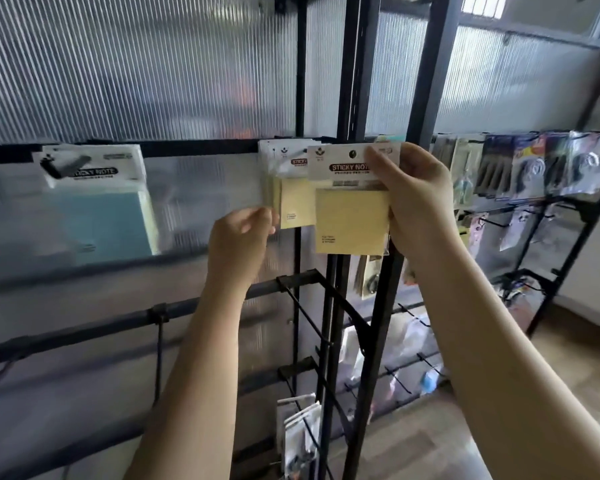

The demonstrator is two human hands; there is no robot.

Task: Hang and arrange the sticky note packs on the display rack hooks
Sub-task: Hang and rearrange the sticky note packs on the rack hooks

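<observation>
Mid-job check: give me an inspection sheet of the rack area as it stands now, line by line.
Surface: black rack rail in front of a ribbed translucent panel.
Job's things: yellow pack held in front of the rack, hang hole visible; whether it is on a hook cannot be told. Yellow packs hang behind it; blue pack hangs at left.
Clutter: small packets low on the rack.
Grips: right hand pinches the yellow pack's right edge; left hand is loosely curled at the hung packs' lower edge, contact unclear.
Cables: nothing seen.
Surroundings: second rack with packaged goods at right; wood floor.
</observation>
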